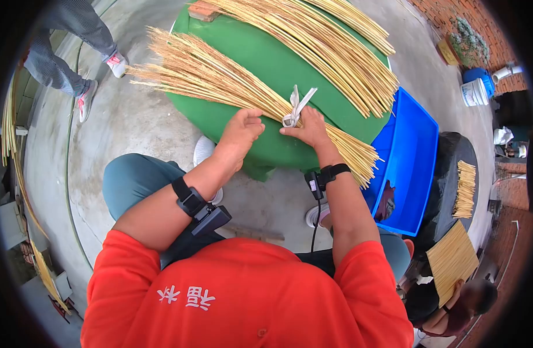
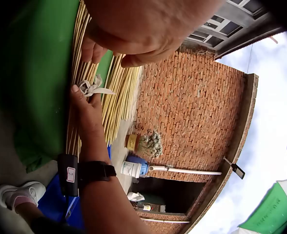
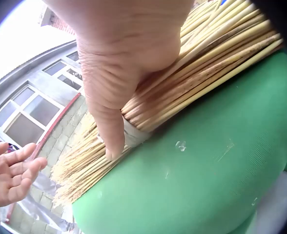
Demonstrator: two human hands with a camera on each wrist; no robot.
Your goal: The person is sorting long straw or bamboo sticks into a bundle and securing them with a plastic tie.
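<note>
A bundle of straw stalks (image 1: 237, 75) with feathery tops lies across the green cloth (image 1: 266, 153); a white cloth strip (image 1: 292, 116) is knotted around it. My right hand (image 1: 314, 132) grips the bundle beside the knot, its thumb on the near side; the right wrist view shows that thumb over the white band (image 3: 134, 135). To the left of the knot, my left hand (image 1: 241, 138) is held at the bundle's near edge, fingers loosely bent and holding nothing. In the right wrist view the left hand (image 3: 11, 175) appears apart from the stalks, palm visible.
More loose stalks (image 1: 336, 64) lie on the table's far side, and a brick (image 1: 203, 11) sits at its back edge. A blue tray (image 1: 414, 168) stands at the right. Another person's legs (image 1: 75, 46) are at upper left; a person (image 1: 461, 313) sits at lower right.
</note>
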